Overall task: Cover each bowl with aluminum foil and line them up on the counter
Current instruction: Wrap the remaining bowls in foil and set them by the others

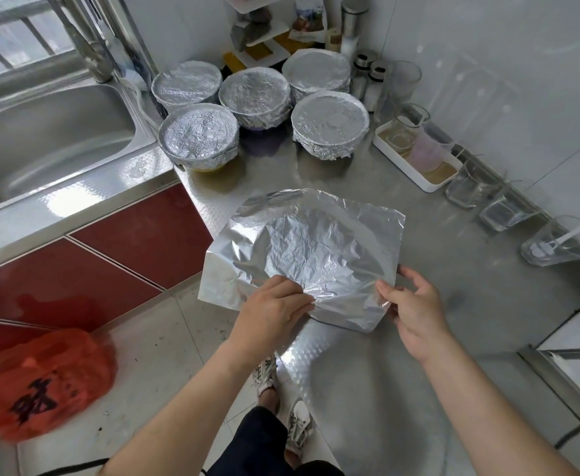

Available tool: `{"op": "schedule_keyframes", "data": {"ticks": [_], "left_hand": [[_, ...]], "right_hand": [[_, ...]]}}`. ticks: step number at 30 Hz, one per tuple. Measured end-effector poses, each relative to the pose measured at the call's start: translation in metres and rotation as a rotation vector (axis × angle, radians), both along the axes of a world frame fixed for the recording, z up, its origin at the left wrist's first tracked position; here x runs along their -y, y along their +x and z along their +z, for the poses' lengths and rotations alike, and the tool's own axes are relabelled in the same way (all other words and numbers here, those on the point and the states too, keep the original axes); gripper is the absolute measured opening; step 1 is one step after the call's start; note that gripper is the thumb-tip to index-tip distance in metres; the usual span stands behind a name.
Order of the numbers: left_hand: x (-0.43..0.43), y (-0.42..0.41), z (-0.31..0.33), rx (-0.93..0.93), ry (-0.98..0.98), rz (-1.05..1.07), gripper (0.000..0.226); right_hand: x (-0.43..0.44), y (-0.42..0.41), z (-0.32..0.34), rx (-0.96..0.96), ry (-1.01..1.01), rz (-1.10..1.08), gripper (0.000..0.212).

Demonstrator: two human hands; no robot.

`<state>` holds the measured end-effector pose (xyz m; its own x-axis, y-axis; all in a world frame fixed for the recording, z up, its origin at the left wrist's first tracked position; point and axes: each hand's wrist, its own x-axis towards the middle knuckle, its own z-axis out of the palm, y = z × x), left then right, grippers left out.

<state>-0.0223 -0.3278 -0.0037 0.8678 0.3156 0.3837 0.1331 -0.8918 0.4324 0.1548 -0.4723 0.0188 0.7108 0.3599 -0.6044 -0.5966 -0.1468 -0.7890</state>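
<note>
A crinkled sheet of aluminum foil [309,249] lies draped over a round bowl on the steel counter [436,269]; the bowl itself is hidden beneath it. My left hand [271,310] pinches the foil's near edge and folds it down. My right hand [412,304] holds the near right corner with thumb and fingers. Several foil-covered bowls stand grouped at the back, among them one at the front left [199,139], one in the middle [254,96] and one at the right [329,123].
A steel sink [41,139] with a tap lies at the left. A white tray [415,176] with glasses and a row of glass cups [508,211] run along the right wall. Spice jars [367,77] stand behind the bowls. A red plastic bag [38,383] sits on the floor.
</note>
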Motion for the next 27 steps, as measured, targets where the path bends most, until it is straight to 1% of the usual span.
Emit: {"op": "schedule_keyframes", "data": {"ticks": [2, 4, 7, 9, 10, 11, 12, 13, 14, 15, 16, 18, 20, 21, 24, 27], "left_hand": [[-0.002, 0.002, -0.002, -0.008, 0.033, -0.018, 0.017], [-0.004, 0.003, -0.003, -0.020, 0.059, -0.029, 0.005], [-0.008, 0.003, -0.001, -0.030, 0.031, 0.006, 0.016], [-0.014, -0.001, -0.001, -0.012, 0.009, 0.017, 0.010], [-0.017, -0.004, -0.001, -0.008, 0.004, 0.019, 0.010], [-0.020, -0.008, 0.000, -0.015, -0.001, 0.019, 0.013], [-0.023, -0.011, 0.001, -0.024, -0.008, 0.023, 0.014], [-0.025, -0.015, 0.002, -0.033, -0.016, 0.030, 0.014], [-0.026, -0.017, 0.004, -0.046, -0.025, 0.040, 0.016], [-0.026, -0.017, 0.006, -0.059, -0.033, 0.046, 0.020], [-0.026, -0.016, 0.008, -0.072, -0.043, 0.046, 0.023], [-0.024, -0.012, 0.009, -0.084, -0.059, 0.026, 0.023], [-0.022, -0.010, 0.007, -0.096, -0.076, 0.007, 0.022], [-0.022, -0.009, 0.007, -0.099, -0.086, 0.004, 0.022], [-0.023, -0.007, 0.005, -0.084, -0.092, 0.006, 0.025], [-0.026, -0.007, 0.003, -0.059, -0.061, -0.015, 0.026]], "right_hand": [[0.000, -0.001, 0.000, -0.005, -0.002, -0.013, 0.052], [0.000, -0.002, -0.002, -0.009, -0.013, -0.022, 0.055], [0.004, -0.006, 0.002, -0.021, -0.005, 0.005, 0.057], [0.007, -0.013, 0.010, 0.036, -0.039, 0.081, 0.061], [0.009, -0.017, 0.014, 0.131, -0.096, 0.113, 0.065], [0.011, -0.019, 0.018, 0.291, -0.191, 0.121, 0.068], [0.012, -0.020, 0.021, 0.509, -0.301, 0.109, 0.071], [0.012, -0.020, 0.024, 0.766, -0.398, 0.114, 0.070], [0.011, -0.020, 0.028, 1.020, -0.438, 0.143, 0.064], [0.006, -0.020, 0.032, 1.199, -0.417, 0.209, 0.055], [-0.002, -0.020, 0.034, 1.278, -0.355, 0.317, 0.044], [-0.022, -0.027, 0.036, 1.301, -0.235, 0.594, 0.025], [-0.038, -0.036, 0.027, 1.374, -0.223, 0.833, 0.017], [-0.042, -0.037, 0.020, 1.437, -0.248, 0.912, 0.015], [-0.045, -0.033, 0.003, 1.549, -0.295, 1.002, 0.009], [-0.044, -0.032, -0.002, 1.602, -0.302, 1.034, 0.014]]}}
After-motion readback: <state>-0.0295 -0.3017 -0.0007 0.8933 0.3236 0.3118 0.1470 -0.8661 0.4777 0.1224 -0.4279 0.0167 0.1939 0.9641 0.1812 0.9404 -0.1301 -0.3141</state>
